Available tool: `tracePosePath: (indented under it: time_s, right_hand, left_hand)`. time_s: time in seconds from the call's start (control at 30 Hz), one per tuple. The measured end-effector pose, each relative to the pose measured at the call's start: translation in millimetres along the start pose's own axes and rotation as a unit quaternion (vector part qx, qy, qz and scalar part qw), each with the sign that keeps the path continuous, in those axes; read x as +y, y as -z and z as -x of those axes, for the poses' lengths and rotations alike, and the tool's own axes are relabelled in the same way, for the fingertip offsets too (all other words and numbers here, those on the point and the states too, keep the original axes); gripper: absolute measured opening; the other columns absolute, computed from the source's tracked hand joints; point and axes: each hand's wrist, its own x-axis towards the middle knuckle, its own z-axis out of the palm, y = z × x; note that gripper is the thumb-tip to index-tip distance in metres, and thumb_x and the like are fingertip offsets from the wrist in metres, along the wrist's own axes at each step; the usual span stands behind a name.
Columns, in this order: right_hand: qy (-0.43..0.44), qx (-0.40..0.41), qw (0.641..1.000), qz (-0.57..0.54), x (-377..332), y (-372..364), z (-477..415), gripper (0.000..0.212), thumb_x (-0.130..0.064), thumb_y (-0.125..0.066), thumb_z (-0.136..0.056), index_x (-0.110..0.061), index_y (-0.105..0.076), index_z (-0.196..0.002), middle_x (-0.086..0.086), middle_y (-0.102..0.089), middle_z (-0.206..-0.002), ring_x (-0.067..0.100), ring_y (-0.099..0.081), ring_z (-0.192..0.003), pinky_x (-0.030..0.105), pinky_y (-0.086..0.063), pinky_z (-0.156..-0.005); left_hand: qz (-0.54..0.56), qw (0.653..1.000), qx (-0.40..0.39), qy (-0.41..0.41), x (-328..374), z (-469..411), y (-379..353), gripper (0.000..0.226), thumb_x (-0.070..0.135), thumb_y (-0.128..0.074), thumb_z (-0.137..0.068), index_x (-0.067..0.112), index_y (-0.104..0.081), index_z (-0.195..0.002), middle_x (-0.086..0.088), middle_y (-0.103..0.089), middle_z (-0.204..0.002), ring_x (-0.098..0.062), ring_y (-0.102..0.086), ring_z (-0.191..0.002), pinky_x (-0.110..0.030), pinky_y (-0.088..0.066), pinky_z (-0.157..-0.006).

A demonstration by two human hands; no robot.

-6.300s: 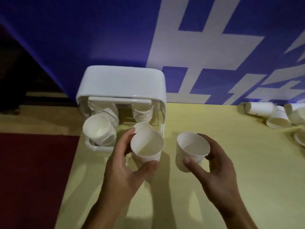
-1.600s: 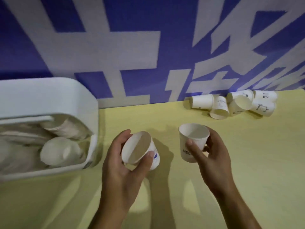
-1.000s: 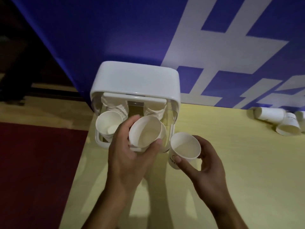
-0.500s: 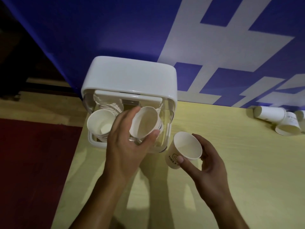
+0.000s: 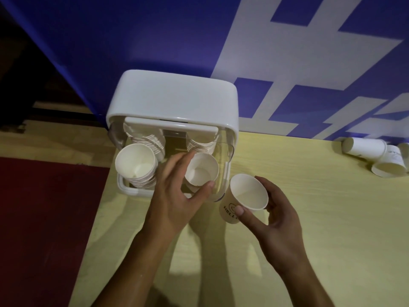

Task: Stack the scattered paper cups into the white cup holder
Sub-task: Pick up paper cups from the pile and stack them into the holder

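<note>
The white cup holder [image 5: 172,96] stands at the table's back left, with two stacks of paper cups inside. The left stack [image 5: 136,165] shows its open top. My left hand [image 5: 174,196] holds a paper cup [image 5: 201,171] by its rim, seated on the right stack, with my thumb at the front of the rim and my fingers behind it. My right hand [image 5: 272,218] grips a second paper cup [image 5: 243,200] with a printed face, tilted, just right of the holder's front corner.
Several loose paper cups [image 5: 376,158] lie on their sides at the far right near the wall. The yellow table [image 5: 332,240] ends on the left above a red floor [image 5: 44,218]. A blue and white banner [image 5: 287,52] backs the table.
My left hand has lowered its cup onto the right stack in the holder. My right hand and its cup have stayed beside the holder.
</note>
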Motion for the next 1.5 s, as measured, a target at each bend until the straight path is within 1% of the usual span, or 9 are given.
tracePosePath:
  time_s: [0.27, 0.43, 0.57, 0.77, 0.93, 1.07, 1.23, 1.37, 1.5]
  right_hand:
    - [0.044, 0.017, 0.999, 0.027, -16.1, 2.9, -3.8, 0.072, -0.052, -0.088, -0.061, -0.04, -0.062, -0.127, -0.022, -0.067, -0.128, 0.005, -0.064, -0.117, 0.031, -0.052, -0.098]
    - [0.12, 0.046, 0.992, 0.011, -41.0, -2.9, -13.1, 0.074, -0.044, -0.09, -0.067, -0.028, -0.06, -0.133, -0.013, -0.065, -0.134, 0.014, -0.062, -0.125, 0.03, -0.051, -0.101]
    - [0.159, 0.013, 0.987, 0.038, -53.8, -24.1, -23.4, 0.074, -0.037, -0.094, -0.072, -0.024, -0.058, -0.135, -0.016, -0.064, -0.131, 0.012, -0.061, -0.125, 0.023, -0.049, -0.1]
    - [0.162, -0.017, 0.985, 0.064, -41.9, -52.2, -31.6, 0.069, -0.035, -0.095, -0.071, -0.035, -0.057, -0.129, -0.025, -0.066, -0.122, 0.004, -0.062, -0.119, 0.016, -0.048, -0.096]
    - [0.173, -0.024, 0.98, 0.095, -25.3, -60.3, -37.1, 0.064, -0.036, -0.093, -0.073, -0.03, -0.06, -0.127, -0.029, -0.065, -0.117, -0.006, -0.06, -0.113, 0.006, -0.041, -0.09]
    - [0.158, -0.03, 0.978, 0.135, -12.3, -64.8, -41.0, 0.073, -0.047, -0.091, -0.072, -0.024, -0.06, -0.134, -0.039, -0.056, -0.117, -0.021, -0.052, -0.111, 0.001, -0.037, -0.091]
    - [0.16, -0.027, 0.975, 0.154, -6.9, -66.0, -39.7, 0.079, -0.06, -0.08, -0.077, -0.016, -0.059, -0.14, -0.03, -0.057, -0.123, -0.028, -0.046, -0.113, 0.0, -0.036, -0.094]
    - [0.147, -0.033, 0.97, 0.192, -3.6, -67.9, -40.9, 0.08, -0.06, -0.08, -0.081, -0.017, -0.057, -0.144, -0.011, -0.065, -0.135, -0.008, -0.055, -0.122, 0.007, -0.04, -0.1]
    - [0.134, -0.04, 0.969, 0.202, -0.9, -69.1, -42.6, 0.076, -0.057, -0.08, -0.082, -0.022, -0.055, -0.145, -0.011, -0.066, -0.135, -0.001, -0.058, -0.122, 0.016, -0.046, -0.102]
  left_hand:
    - [0.034, 0.997, -0.028, 0.058, -1.9, 0.6, -2.2, 0.074, 0.044, -0.081, -0.085, 0.033, -0.05, -0.151, 0.008, -0.051, -0.149, -0.01, -0.048, -0.137, -0.001, -0.03, -0.098]
    - [0.1, 0.991, -0.006, 0.087, 7.6, 6.9, 9.6, 0.066, 0.068, -0.057, -0.089, 0.043, -0.046, -0.149, 0.018, -0.051, -0.147, -0.003, -0.049, -0.137, -0.027, -0.045, -0.107]
    - [0.178, 0.98, 0.036, 0.08, 29.0, 6.1, 22.0, 0.055, 0.059, -0.045, -0.097, 0.034, -0.055, -0.144, 0.022, -0.059, -0.14, 0.006, -0.053, -0.131, -0.009, -0.043, -0.097]
    - [0.225, 0.971, 0.042, 0.067, 31.4, -3.5, 20.7, 0.052, 0.051, -0.039, -0.102, 0.025, -0.059, -0.143, 0.014, -0.065, -0.137, -0.003, -0.057, -0.131, -0.013, -0.044, -0.101]
    - [0.192, 0.978, 0.032, 0.081, 20.8, -5.6, 12.0, 0.038, 0.035, -0.039, -0.107, 0.027, -0.066, -0.133, 0.016, -0.068, -0.128, -0.001, -0.059, -0.124, -0.009, -0.042, -0.094]
    - [0.185, 0.976, 0.022, 0.114, 11.0, -5.9, 4.5, 0.037, 0.036, -0.04, -0.105, 0.029, -0.069, -0.127, 0.018, -0.07, -0.12, 0.0, -0.064, -0.111, -0.013, -0.047, -0.089]
    - [0.17, 0.976, 0.009, 0.133, 3.9, -6.5, 1.8, 0.034, 0.031, -0.042, -0.11, 0.03, -0.067, -0.134, 0.017, -0.071, -0.122, -0.004, -0.067, -0.111, -0.02, -0.05, -0.092]
    - [0.154, 0.979, 0.003, 0.132, 2.1, -6.9, 2.0, 0.035, 0.024, -0.045, -0.11, 0.029, -0.065, -0.138, 0.017, -0.069, -0.128, -0.001, -0.063, -0.12, -0.02, -0.05, -0.098]
    - [0.14, 0.982, -0.001, 0.124, 0.4, -6.6, 2.7, 0.036, 0.02, -0.046, -0.109, 0.031, -0.064, -0.139, 0.017, -0.069, -0.128, -0.002, -0.064, -0.117, -0.019, -0.05, -0.096]
